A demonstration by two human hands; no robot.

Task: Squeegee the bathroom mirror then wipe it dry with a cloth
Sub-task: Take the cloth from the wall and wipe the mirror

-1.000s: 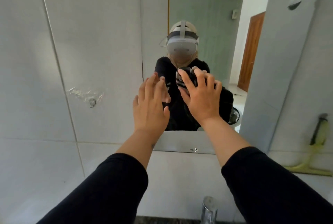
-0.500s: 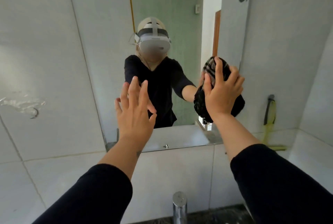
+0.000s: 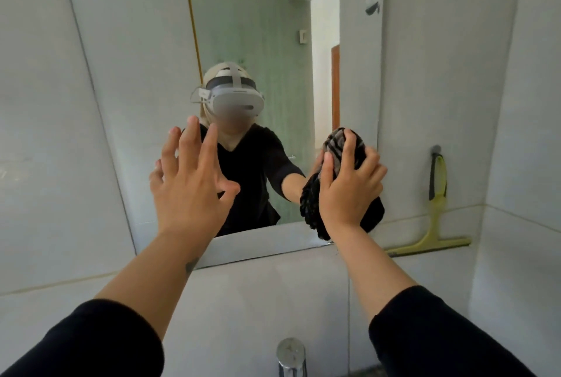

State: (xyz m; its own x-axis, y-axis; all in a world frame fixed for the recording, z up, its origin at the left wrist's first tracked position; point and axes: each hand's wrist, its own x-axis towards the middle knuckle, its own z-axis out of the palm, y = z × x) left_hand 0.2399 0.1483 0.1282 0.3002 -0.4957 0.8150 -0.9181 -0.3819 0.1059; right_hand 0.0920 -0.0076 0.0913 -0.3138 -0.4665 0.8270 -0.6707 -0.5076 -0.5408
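Dark bunched cloth [image 3: 340, 194] is pressed against the lower right part of the wall mirror [image 3: 249, 27] by the right hand [image 3: 349, 191], its fingers curled over the fabric in a firm grip. Beside it, the left hand [image 3: 189, 185] is raised with fingers spread, holding nothing, perhaps just touching the glass. A yellow-green squeegee [image 3: 434, 219] leans on the tiled ledge right of the mirror.

Count on inspection: two hands, left hand [image 3: 189, 191] and right hand [image 3: 349, 191]; one cloth [image 3: 312, 203]; one mirror [image 3: 258, 27]; one squeegee [image 3: 434, 219]; one tap [image 3: 290, 357].
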